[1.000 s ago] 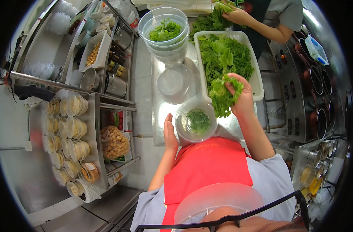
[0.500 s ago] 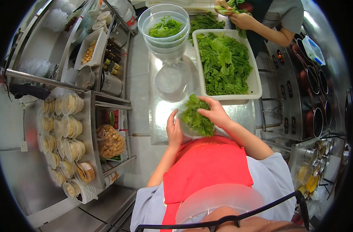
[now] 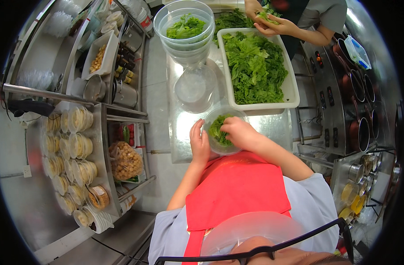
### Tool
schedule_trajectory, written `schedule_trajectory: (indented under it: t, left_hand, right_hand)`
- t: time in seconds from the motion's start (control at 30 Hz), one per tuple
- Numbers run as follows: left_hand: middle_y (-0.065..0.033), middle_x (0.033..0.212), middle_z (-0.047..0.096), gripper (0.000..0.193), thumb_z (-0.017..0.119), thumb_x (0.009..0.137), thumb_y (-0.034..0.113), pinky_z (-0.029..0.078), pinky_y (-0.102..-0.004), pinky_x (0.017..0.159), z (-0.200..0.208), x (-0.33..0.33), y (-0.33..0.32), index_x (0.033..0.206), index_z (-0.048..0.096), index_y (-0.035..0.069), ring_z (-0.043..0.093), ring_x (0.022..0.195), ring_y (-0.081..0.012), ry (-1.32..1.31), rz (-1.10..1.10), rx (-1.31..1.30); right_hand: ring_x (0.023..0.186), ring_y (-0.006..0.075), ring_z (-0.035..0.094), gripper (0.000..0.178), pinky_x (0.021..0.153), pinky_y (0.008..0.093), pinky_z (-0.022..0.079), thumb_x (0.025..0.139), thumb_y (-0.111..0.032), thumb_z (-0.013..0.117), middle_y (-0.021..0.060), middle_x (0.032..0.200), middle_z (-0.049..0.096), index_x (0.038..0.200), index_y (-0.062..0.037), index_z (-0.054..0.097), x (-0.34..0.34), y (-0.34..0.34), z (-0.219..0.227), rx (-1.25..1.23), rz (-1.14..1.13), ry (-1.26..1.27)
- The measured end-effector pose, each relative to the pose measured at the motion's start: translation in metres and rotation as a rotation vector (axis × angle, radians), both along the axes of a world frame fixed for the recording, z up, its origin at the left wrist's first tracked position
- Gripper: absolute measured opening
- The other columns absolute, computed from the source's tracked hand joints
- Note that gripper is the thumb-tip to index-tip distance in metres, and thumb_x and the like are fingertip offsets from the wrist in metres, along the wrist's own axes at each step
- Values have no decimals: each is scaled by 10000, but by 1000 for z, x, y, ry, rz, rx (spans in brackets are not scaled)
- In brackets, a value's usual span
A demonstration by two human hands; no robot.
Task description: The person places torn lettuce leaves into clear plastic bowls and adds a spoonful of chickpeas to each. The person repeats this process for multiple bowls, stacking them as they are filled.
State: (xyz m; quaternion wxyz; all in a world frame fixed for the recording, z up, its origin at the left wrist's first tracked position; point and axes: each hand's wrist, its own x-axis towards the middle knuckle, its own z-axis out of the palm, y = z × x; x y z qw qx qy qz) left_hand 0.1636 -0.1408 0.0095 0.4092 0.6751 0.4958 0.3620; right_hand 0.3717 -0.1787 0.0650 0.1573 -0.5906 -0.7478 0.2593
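A clear round plastic bowl [image 3: 238,114] stands at the near edge of the metal table, close to my red apron. Green lettuce leaves [image 3: 216,128] lie inside it. My right hand [image 3: 240,132] reaches over the bowl's right side, its fingers closed on the lettuce. At the left side, my left hand [image 3: 199,140] rests against the bowl's wall with fingers stretched and held upright. Just beyond the bowl, a white tub [image 3: 293,95] heaped with torn lettuce [image 3: 257,70] stands to the right. An empty clear bowl [image 3: 194,88] sits to the left of that tub.
A stack of clear bowls [image 3: 184,53], lettuce in the top one, stands at the table's far left. Another person's hands [image 3: 277,24] hold leaves beyond the tub. Shelves with lidded cups [image 3: 80,145] line the left; a stove with pans [image 3: 359,132] lines the right.
My right hand has lowered the lettuce into the bowl, where it now lies deeper. My left hand stays at the bowl's side. The other person's hands have shifted and opened somewhat.
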Motion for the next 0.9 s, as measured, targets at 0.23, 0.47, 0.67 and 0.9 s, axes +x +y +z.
schedule_trajectory:
  t: [0.23,0.47,0.67,0.9]
  left_hand:
    - [-234,1478,528,437,536,989,53,356,-481,1185,4,2,4,1421,544,-14,465,1399,-395,96,-10,80]
    - [-272,1608,341,869,812,860,354,255,-589,1217,81,33,89,1578,397,97,313,1482,-478,324,84,572]
    - [-288,1611,313,1074,900,714,489,293,-604,1194,102,85,151,1611,364,241,311,1491,-471,842,-43,156]
    - [-291,1634,250,1020,874,797,377,302,-573,1200,109,10,113,1610,321,109,318,1487,-473,317,114,412]
  right_hand:
    - [1145,405,653,261,977,480,548,948,-148,648,189,1295,648,1199,-101,706,16,24,7,-267,-41,12]
    - [1405,449,455,886,1014,527,551,774,-127,892,189,1619,360,1548,-264,483,125,93,-1,102,-588,-336]
    - [1322,422,509,463,960,492,577,823,-9,802,167,1435,516,1261,-107,689,149,106,-54,75,-543,-349]
    - [968,215,684,286,767,352,560,944,-63,731,71,1135,728,1229,-36,719,177,79,-64,223,-774,689]
